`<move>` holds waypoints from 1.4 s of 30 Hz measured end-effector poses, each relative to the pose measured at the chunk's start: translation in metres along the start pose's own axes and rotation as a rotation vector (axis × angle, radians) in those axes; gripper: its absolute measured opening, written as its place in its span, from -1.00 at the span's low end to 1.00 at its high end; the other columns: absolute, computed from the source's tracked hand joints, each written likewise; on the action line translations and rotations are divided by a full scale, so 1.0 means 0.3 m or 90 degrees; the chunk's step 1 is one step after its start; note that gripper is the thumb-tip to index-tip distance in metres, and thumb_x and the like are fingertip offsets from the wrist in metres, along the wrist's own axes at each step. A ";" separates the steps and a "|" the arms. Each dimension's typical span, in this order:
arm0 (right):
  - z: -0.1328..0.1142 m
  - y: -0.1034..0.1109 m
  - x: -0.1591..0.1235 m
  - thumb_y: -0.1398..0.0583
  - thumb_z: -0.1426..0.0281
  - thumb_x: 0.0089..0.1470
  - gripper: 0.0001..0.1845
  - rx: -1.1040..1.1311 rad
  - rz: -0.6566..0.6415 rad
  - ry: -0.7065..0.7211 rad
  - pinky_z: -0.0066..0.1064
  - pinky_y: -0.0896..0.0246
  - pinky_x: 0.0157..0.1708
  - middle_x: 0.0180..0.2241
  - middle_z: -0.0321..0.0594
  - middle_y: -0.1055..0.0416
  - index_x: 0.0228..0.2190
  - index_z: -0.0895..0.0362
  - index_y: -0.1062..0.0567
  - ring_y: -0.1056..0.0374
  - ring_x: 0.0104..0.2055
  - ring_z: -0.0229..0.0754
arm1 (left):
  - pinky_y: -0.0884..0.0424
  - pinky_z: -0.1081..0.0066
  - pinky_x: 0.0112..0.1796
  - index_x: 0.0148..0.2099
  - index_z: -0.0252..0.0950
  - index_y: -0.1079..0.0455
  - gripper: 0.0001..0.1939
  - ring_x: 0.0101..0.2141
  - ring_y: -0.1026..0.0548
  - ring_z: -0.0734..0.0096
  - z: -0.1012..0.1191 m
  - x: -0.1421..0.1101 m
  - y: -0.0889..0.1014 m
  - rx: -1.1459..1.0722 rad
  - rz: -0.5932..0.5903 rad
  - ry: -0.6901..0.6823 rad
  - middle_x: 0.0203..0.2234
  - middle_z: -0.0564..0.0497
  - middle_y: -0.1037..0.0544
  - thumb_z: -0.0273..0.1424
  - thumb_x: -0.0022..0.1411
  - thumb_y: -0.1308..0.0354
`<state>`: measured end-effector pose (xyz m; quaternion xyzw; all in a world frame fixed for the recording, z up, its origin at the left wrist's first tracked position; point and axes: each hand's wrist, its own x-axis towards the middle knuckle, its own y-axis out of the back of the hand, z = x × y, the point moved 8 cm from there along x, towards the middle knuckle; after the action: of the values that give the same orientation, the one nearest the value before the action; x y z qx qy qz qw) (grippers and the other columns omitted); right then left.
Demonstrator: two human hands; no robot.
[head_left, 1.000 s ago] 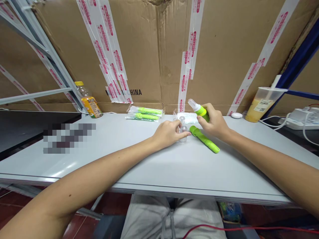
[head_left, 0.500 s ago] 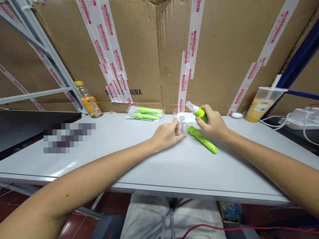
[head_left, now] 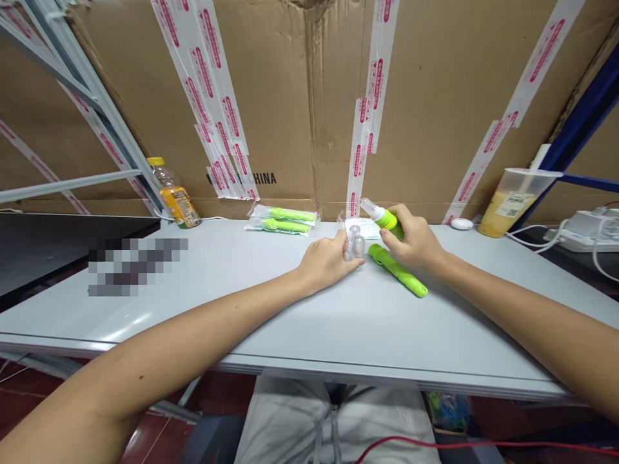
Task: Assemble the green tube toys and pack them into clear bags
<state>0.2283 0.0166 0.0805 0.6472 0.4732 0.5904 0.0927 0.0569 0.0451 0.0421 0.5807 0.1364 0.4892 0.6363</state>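
My left hand (head_left: pixel 325 263) rests on the table with thumb and fingers closed on a small clear plastic piece (head_left: pixel 356 246). A second clear rounded piece (head_left: pixel 354 230) shows right behind it; whether the two are joined I cannot tell. My right hand (head_left: pixel 412 237) is wrapped round a lime-green bottle (head_left: pixel 388 220) with a white collar and a clear pointed cap, tilted up to the left. Below that hand lies a lime-green tube-shaped handle (head_left: pixel 399 270), untouched on the table.
Two bagged green pieces (head_left: pixel 285 221) lie at the back, left of a flat white packet (head_left: pixel 367 229). A juice bottle (head_left: pixel 178 203) stands at back left. At back right are a white oval object (head_left: pixel 461 223), a drink cup (head_left: pixel 507 205) and a power strip (head_left: pixel 585 232). Cardboard (head_left: pixel 271 96) rises behind.
The clear piece in my left hand has tipped and shifted upward slightly. My right hand has brought the bottle a little left and lower. The green handle stays on the table.
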 end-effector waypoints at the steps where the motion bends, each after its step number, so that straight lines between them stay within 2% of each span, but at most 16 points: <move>1: 0.000 -0.001 0.000 -0.11 0.24 0.08 -0.70 -0.001 -0.005 -0.003 -0.36 -0.03 -0.50 -0.50 -0.26 -0.43 -0.16 0.12 -0.34 -0.29 -0.53 -0.13 | -0.22 0.38 -0.43 -0.29 -0.20 -0.17 -0.58 -0.46 -0.49 0.26 -0.002 0.001 0.001 0.001 0.001 0.002 -0.51 0.08 -0.49 -0.04 0.13 -0.26; 15: 0.005 -0.009 -0.001 -0.11 0.22 0.09 -0.68 -0.010 -0.017 -0.008 -0.36 -0.07 -0.48 -0.47 -0.24 -0.44 -0.15 0.12 -0.34 -0.31 -0.50 -0.12 | -0.20 0.38 -0.45 -0.32 -0.20 -0.15 -0.63 -0.50 -0.44 0.31 -0.001 0.000 0.010 -0.018 0.020 -0.006 -0.54 0.10 -0.46 -0.11 0.14 -0.25; 20: 0.004 -0.009 0.002 -0.10 0.20 0.09 -0.65 -0.017 -0.018 0.005 -0.38 -0.06 -0.49 -0.47 -0.23 -0.45 -0.14 0.14 -0.34 -0.31 -0.51 -0.14 | -0.20 0.41 -0.46 -0.34 -0.21 -0.13 -0.62 -0.56 -0.36 0.43 0.004 -0.013 0.067 -0.058 0.102 -0.048 -0.57 0.15 -0.41 -0.11 0.15 -0.24; 24: -0.034 -0.010 -0.002 -0.09 0.19 0.10 -0.63 -0.077 -0.026 0.082 -0.39 0.01 -0.50 -0.53 -0.27 -0.43 -0.12 0.16 -0.36 -0.27 -0.55 -0.15 | -0.19 0.45 -0.49 -0.19 -0.23 -0.17 -0.70 -0.60 -0.28 0.56 0.007 -0.028 0.152 -0.150 0.190 -0.124 -0.48 0.14 -0.46 -0.17 0.23 -0.17; 27: -0.087 -0.021 -0.014 -0.09 0.22 0.10 -0.69 -0.126 -0.046 0.177 -0.39 0.07 -0.51 -0.51 -0.24 -0.45 -0.18 0.15 -0.38 -0.26 -0.55 -0.17 | -0.18 0.48 -0.51 -0.02 -0.24 -0.17 -0.64 -0.63 -0.23 0.63 0.008 -0.032 0.191 -0.214 0.218 -0.178 -0.39 0.12 -0.48 -0.21 0.26 -0.18; 31: -0.125 -0.029 -0.027 -0.09 0.23 0.11 -0.73 -0.150 -0.053 0.233 -0.40 0.12 -0.51 -0.51 -0.26 -0.44 -0.23 0.14 -0.39 -0.25 -0.55 -0.18 | -0.17 0.49 -0.53 -0.10 -0.28 -0.28 -0.80 -0.63 -0.23 0.63 0.024 -0.026 0.201 -0.243 0.200 -0.244 -0.50 0.13 -0.43 -0.26 0.33 -0.11; 34: -0.107 -0.027 -0.022 -0.08 0.22 0.11 -0.72 -0.149 -0.050 0.210 -0.40 0.12 -0.51 -0.50 -0.26 -0.44 -0.22 0.14 -0.39 -0.24 -0.55 -0.19 | -0.18 0.50 -0.55 -0.19 -0.29 -0.31 -0.80 -0.59 -0.31 0.60 0.006 -0.011 0.225 -0.295 0.208 -0.230 -0.49 0.09 -0.44 -0.25 0.33 -0.12; 38: -0.030 -0.023 -0.003 -0.07 0.19 0.10 -0.66 -0.137 -0.048 0.122 -0.40 0.11 -0.51 -0.55 -0.27 -0.41 -0.18 0.15 -0.39 -0.23 -0.57 -0.16 | -0.22 0.51 -0.56 -0.28 -0.29 -0.31 -0.79 -0.54 -0.39 0.53 -0.062 0.012 0.285 -0.345 0.263 -0.175 -0.51 0.05 -0.45 -0.25 0.27 -0.17; 40: 0.010 -0.026 0.003 -0.08 0.19 0.09 -0.65 -0.125 -0.053 0.076 -0.40 0.10 -0.51 -0.57 -0.29 -0.39 -0.16 0.15 -0.38 -0.23 -0.57 -0.16 | -0.23 0.51 -0.56 -0.31 -0.29 -0.32 -0.79 -0.56 -0.38 0.53 -0.090 0.024 0.293 -0.338 0.257 -0.163 -0.54 0.06 -0.45 -0.26 0.25 -0.19; 42: 0.036 -0.029 0.006 -0.09 0.19 0.09 -0.65 -0.117 -0.057 0.047 -0.40 0.09 -0.51 -0.56 -0.30 -0.39 -0.15 0.14 -0.38 -0.23 -0.57 -0.16 | -0.21 0.51 -0.58 -0.33 -0.29 -0.32 -0.79 -0.60 -0.36 0.55 -0.105 0.034 0.277 -0.318 0.218 -0.156 -0.58 0.08 -0.45 -0.26 0.22 -0.19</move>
<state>0.2327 0.0273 0.0726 0.5917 0.4489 0.6502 0.1602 0.0000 0.0593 0.1094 0.4757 -0.1652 0.5339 0.6792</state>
